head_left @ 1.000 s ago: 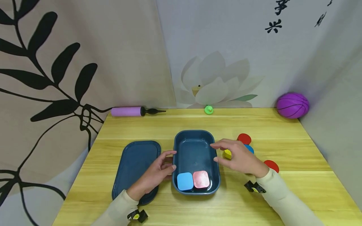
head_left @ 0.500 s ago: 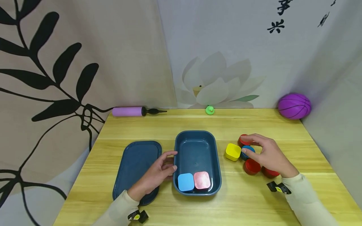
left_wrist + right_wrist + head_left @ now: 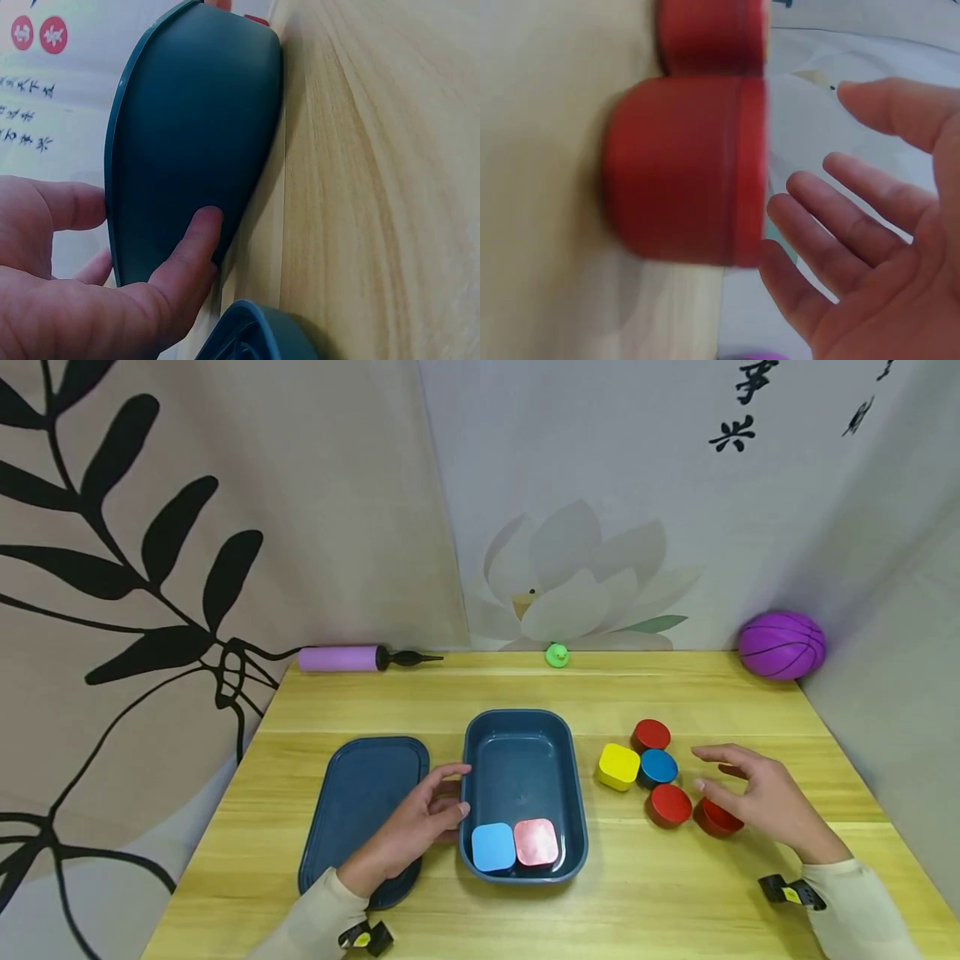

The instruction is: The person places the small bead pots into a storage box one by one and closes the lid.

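A dark blue rectangular box [image 3: 521, 768] stands uncovered mid-table, with a light blue square container [image 3: 492, 847] and a pink one [image 3: 536, 842] at its near end. My left hand [image 3: 408, 831] rests against its left side; in the left wrist view, the thumb [image 3: 191, 247] touches the outer wall. My right hand [image 3: 776, 802] hovers with relaxed fingers, holding nothing, by a red round lidded container [image 3: 716, 820]. In the right wrist view that red container [image 3: 690, 172] lies close to the fingertips. Beside it cluster a yellow square container [image 3: 618, 766], a blue round one [image 3: 657, 767] and two more red ones.
A flat dark blue lid [image 3: 367, 785] lies left of the box, partly behind my left hand. Along the back edge sit a purple hand pump [image 3: 341, 658], a green toy duck [image 3: 557, 655] and a purple ball [image 3: 782, 645]. Printed cloth hangs behind the table.
My right hand has moved right, from the box's right rim past the yellow and blue containers to the rightmost red one. The left hand has stayed at the box's left side.
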Demonstrator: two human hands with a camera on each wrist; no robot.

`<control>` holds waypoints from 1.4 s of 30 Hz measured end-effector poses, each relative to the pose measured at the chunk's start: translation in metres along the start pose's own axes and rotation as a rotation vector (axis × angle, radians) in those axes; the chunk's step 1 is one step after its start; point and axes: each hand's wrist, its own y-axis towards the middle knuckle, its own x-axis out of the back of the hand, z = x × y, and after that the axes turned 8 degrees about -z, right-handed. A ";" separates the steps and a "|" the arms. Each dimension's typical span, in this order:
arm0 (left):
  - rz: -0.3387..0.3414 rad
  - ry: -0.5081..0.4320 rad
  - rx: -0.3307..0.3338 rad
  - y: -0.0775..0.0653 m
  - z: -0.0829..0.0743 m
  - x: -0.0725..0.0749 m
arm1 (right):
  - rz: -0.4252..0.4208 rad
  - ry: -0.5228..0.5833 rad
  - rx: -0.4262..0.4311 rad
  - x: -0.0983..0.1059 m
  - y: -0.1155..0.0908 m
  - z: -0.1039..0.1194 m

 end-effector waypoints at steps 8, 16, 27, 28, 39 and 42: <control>0.006 0.002 -0.003 0.000 -0.003 -0.002 | 0.062 -0.024 -0.047 0.001 -0.019 -0.017; 0.001 0.001 0.007 0.000 -0.003 -0.003 | 0.106 -0.026 -0.026 0.000 -0.034 -0.023; -0.003 0.003 0.006 0.001 -0.002 -0.002 | 0.159 0.009 -0.089 0.000 -0.034 -0.023; -0.003 0.003 0.004 0.001 -0.002 -0.002 | 0.162 0.014 -0.102 0.001 -0.034 -0.023; -0.004 0.005 0.000 0.000 -0.002 -0.002 | 0.112 -0.031 -0.110 0.013 -0.026 -0.019; -0.010 0.009 0.003 -0.001 -0.002 -0.002 | 0.071 -0.022 -0.070 0.015 -0.021 -0.014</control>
